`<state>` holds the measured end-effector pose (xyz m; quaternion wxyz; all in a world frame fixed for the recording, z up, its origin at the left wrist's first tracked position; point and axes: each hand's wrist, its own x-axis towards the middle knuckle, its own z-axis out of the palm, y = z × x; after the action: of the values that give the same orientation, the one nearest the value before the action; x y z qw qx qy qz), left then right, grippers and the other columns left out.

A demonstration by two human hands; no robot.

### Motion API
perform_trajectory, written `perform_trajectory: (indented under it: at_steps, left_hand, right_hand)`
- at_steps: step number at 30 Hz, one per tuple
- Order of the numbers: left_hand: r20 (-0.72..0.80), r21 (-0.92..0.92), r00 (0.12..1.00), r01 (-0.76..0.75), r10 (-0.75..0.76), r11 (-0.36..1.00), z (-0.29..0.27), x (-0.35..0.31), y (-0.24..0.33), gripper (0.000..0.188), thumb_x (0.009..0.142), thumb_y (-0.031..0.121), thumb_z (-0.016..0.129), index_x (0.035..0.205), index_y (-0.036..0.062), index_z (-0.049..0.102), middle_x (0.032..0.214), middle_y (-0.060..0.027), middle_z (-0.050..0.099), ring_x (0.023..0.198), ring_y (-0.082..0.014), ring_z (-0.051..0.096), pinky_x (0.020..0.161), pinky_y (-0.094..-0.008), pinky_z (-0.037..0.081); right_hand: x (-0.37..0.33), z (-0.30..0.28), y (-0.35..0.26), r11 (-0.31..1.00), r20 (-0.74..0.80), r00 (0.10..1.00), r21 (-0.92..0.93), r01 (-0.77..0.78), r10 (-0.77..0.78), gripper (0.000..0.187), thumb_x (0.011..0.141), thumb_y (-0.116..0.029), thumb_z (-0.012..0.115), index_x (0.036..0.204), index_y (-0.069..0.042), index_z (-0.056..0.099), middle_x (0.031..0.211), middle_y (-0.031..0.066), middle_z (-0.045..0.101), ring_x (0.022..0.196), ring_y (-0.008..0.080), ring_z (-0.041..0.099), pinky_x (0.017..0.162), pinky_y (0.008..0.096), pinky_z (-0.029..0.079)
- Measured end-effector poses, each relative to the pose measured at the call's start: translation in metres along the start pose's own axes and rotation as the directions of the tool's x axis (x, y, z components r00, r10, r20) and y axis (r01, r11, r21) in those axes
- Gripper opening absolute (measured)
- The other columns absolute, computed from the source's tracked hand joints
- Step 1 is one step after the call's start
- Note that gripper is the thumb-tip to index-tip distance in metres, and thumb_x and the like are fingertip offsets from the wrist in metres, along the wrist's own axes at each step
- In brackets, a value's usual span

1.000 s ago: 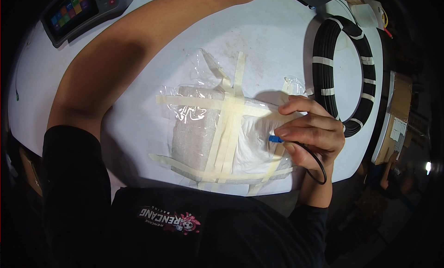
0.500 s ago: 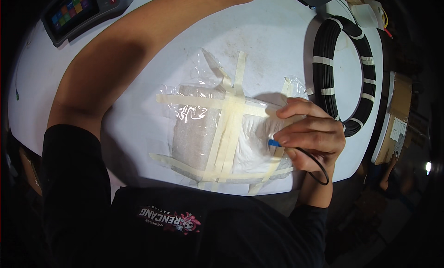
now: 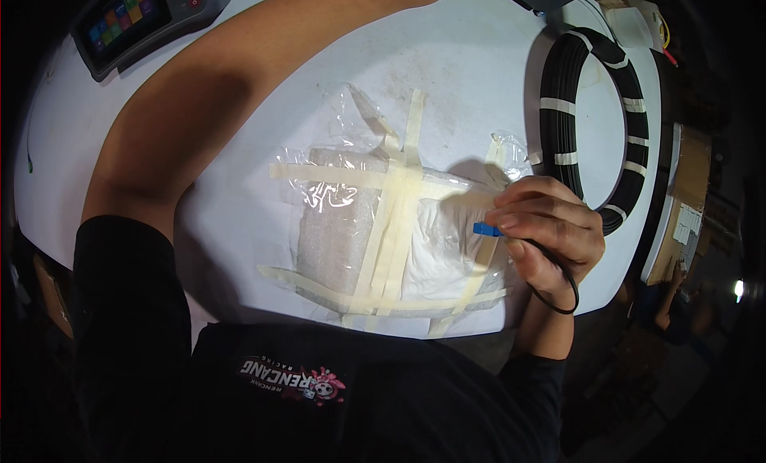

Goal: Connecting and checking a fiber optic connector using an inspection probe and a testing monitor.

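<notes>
My right hand (image 3: 558,233) pinches a small blue fiber optic connector (image 3: 485,230) between thumb and fingers. From it a thin black cable (image 3: 572,291) loops under the hand and past the wrist. Below the connector lies a flat pad (image 3: 335,231) of white cloth and foam under clear plastic, held down with strips of cream masking tape (image 3: 381,247). My left forearm (image 3: 183,120) stretches across the table's far left side; its hand is beyond the upper edge of the picture.
A coil of black cable (image 3: 560,80) bound with white tape rests at the right of the white table (image 3: 463,72). A handheld device (image 3: 128,20) with a colour screen sits at the far left. Cardboard (image 3: 686,176) and another person's arm (image 3: 669,299) appear beyond the right edge.
My right hand has shifted a little right and away from me, carrying the blue connector with it. The cable loop has swung right. My left forearm stays where it was.
</notes>
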<state>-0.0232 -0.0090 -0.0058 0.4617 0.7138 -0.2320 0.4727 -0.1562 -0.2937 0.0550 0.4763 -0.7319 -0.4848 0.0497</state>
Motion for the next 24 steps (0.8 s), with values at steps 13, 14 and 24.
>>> perform_trajectory:
  at_steps: [13,14,24]
  left_hand:
    - [0.006,0.009,0.999,-0.038,0.038,0.999,-0.004,0.012,0.005,0.036,0.094,0.016,0.069,0.125,-0.0006,0.062,0.117,-0.0156,0.065,0.107,-0.0298,0.065,0.095,-0.0372,0.052]
    - [0.002,0.006,1.000,-0.031,0.030,1.000,-0.003,0.008,0.002,0.036,0.094,0.016,0.069,0.125,-0.0006,0.062,0.117,-0.0156,0.065,0.107,-0.0298,0.065,0.095,-0.0372,0.052]
    - [-0.013,0.023,0.999,-0.033,0.034,0.999,0.000,-0.002,-0.003,0.036,0.094,0.017,0.069,0.124,-0.0006,0.062,0.119,-0.0171,0.064,0.108,-0.0330,0.064,0.096,-0.0389,0.052]
  right_hand:
    - [-0.001,-0.001,-0.006,1.000,0.022,1.000,0.012,0.015,-0.015,0.023,0.072,0.001,0.081,0.094,0.001,0.082,0.082,0.0107,0.078,0.070,0.0208,0.074,0.062,0.0282,0.058]
    - [0.000,-0.001,-0.003,1.000,0.047,0.999,0.029,0.005,-0.006,0.022,0.072,0.003,0.080,0.095,0.001,0.082,0.082,0.0111,0.078,0.071,0.0208,0.075,0.061,0.0276,0.058]
    - [-0.002,0.002,-0.002,1.000,-0.001,1.000,0.004,-0.025,0.025,0.019,0.073,0.004,0.079,0.092,0.002,0.081,0.080,0.0116,0.078,0.068,0.0217,0.074,0.063,0.0304,0.061]
